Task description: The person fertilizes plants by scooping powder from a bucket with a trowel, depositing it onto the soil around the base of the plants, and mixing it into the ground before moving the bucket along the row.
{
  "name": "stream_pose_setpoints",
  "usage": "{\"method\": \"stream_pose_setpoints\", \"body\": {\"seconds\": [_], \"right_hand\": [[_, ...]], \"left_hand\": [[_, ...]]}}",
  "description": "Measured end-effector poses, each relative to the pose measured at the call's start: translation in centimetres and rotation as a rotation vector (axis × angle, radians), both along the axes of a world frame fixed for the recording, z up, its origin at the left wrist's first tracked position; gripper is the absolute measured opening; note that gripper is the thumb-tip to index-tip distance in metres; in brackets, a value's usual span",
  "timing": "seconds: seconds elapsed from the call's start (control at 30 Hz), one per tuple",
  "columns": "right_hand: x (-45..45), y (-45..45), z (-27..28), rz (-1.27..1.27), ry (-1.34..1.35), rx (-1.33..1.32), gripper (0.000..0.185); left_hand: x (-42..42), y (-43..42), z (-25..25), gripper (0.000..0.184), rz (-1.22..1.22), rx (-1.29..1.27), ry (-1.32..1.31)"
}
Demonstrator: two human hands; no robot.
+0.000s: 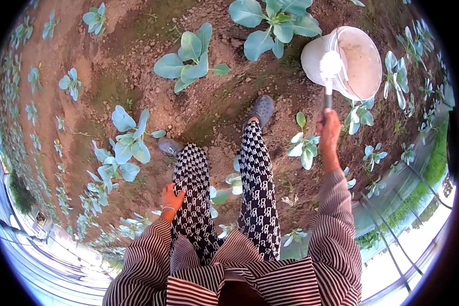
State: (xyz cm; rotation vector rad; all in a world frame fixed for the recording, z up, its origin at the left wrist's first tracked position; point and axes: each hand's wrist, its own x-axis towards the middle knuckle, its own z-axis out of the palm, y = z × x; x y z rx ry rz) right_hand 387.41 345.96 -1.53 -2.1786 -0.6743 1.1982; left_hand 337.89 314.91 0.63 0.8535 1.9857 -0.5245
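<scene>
My right hand (330, 129) is wrapped round the dark handle of a spoon-like tool (328, 94). The tool's head is heaped with white material (331, 65) and shows in front of the side of a white bucket (363, 64). That bucket leans over on the soil, its open mouth facing right, with some brownish residue inside. At my left thigh, my left hand (172, 198) rests against the patterned trousers (195, 204), thumb apart from the other fingers, holding nothing visible. A pale band circles the left wrist.
Broad-leaved seedlings grow around me: a large one (278, 23) left of the bucket, another (191, 58) ahead, one (131, 140) at left and a small one (305, 145) beside my right forearm. My grey shoes (262, 109) stand on brown soil (209, 102). Greenhouse sheeting curves along both sides.
</scene>
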Motion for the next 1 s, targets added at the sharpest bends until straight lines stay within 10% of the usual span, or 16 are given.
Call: {"method": "stream_pose_setpoints", "body": {"seconds": [0.3,0.57,1.0], "right_hand": [[-16.1,-2.9,-14.5,-0.048,0.507,-0.219,0.023],[-20.8,1.2,-29.3,0.174,0.202,-0.21,0.03],[-17.8,-3.1,-29.8,0.318,-0.034,-0.173,0.034]], "left_hand": [[0.5,1.5,-0.2,0.064,-0.083,-0.195,0.075],[0.8,0.1,-0.1,0.057,-0.155,-0.118,0.085],[-0.2,-0.7,-0.3,0.056,-0.1,-0.093,0.027]]}}
